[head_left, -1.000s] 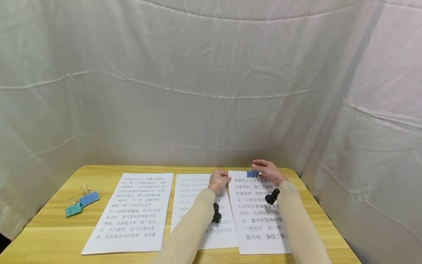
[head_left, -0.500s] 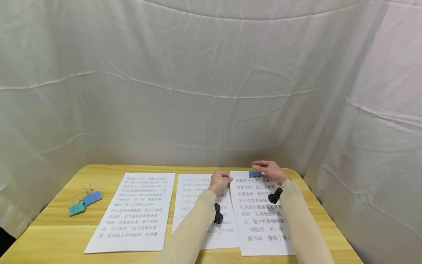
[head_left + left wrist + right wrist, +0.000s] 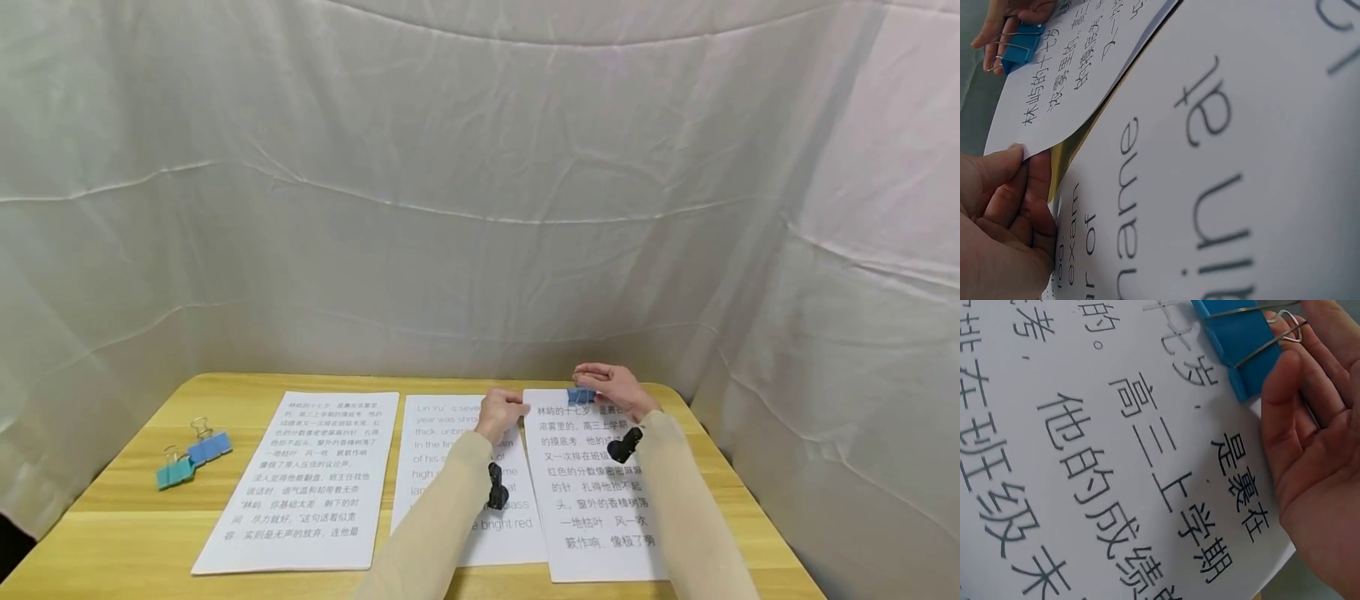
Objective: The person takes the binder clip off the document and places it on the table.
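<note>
In the head view my right hand [image 3: 613, 388] is at the top edge of the right paper stack [image 3: 585, 533]. A blue binder clip [image 3: 581, 396] sits over that edge, its wire handles pointing toward the hand. The right wrist view shows the thumb beside the binder clip [image 3: 1241, 344], with the other fingers curled behind its handles. With thumb and fingers my left hand [image 3: 498, 412] pinches the same stack's top left corner. That corner bends up slightly in the left wrist view, where the left hand [image 3: 1004, 219] lies over the English sheet.
On the wooden table [image 3: 97, 533] a teal binder clip [image 3: 175, 473] and a blue one [image 3: 209, 448] lie at the left. A Chinese-text stack [image 3: 307, 483] is beside them, and an English-text stack [image 3: 450, 417] lies in the middle. A grey curtain [image 3: 450, 208] hangs behind.
The head view has shifted slightly. The right hand stays at the binder clip, whose wire handle stands less visible now than a second ago. The left hand keeps its pinch on the corner.
</note>
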Action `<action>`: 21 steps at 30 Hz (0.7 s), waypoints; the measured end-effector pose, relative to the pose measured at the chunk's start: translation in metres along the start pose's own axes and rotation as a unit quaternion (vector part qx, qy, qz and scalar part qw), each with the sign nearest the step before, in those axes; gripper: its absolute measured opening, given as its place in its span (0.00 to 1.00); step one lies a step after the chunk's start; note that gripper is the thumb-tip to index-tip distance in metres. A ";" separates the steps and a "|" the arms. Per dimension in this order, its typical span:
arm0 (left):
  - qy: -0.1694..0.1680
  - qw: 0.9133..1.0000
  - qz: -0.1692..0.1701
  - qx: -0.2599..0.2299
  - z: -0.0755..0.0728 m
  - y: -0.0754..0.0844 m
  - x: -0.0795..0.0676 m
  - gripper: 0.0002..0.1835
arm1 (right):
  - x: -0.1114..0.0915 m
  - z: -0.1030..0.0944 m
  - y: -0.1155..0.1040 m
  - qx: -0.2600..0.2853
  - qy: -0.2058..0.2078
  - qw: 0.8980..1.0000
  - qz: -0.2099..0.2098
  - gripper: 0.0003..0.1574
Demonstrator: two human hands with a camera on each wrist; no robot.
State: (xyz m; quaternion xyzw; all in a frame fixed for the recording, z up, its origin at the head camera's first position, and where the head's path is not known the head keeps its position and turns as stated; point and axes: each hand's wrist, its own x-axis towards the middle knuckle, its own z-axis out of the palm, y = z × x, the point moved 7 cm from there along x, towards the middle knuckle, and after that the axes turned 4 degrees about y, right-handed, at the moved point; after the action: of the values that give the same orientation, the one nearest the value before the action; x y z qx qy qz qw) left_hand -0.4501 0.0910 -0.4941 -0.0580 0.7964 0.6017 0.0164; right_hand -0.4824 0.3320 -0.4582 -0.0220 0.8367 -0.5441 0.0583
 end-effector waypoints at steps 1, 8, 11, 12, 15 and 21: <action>0.000 1.000 0.000 0.000 0.000 0.000 0.000 0.06 | 0.000 0.000 0.000 0.001 0.006 1.000 0.000 0.35; -0.001 1.000 -0.003 -0.007 -0.001 0.001 -0.001 0.07 | 0.003 -0.004 -0.009 0.018 0.042 0.999 -0.013 0.35; -0.003 1.000 -0.010 -0.012 0.000 0.001 0.000 0.08 | 0.003 -0.006 -0.017 0.045 0.052 0.997 -0.026 0.34; -0.004 1.000 -0.013 -0.013 0.000 0.001 0.000 0.09 | 0.003 -0.006 -0.020 0.054 0.053 0.997 -0.031 0.34; -0.005 0.999 -0.023 -0.021 -0.001 0.002 0.002 0.09 | 0.001 -0.007 -0.027 0.070 0.048 0.996 -0.039 0.35; -0.009 0.999 -0.034 -0.032 -0.003 0.005 0.008 0.08 | -0.002 -0.005 -0.026 0.040 0.025 0.998 -0.030 0.36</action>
State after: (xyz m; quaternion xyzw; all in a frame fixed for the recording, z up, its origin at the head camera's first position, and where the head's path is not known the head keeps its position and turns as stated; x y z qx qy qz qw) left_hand -0.4581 0.0888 -0.4887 -0.0797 0.7741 0.6266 0.0422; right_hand -0.4813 0.3263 -0.4322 -0.0313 0.8144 -0.5790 0.0216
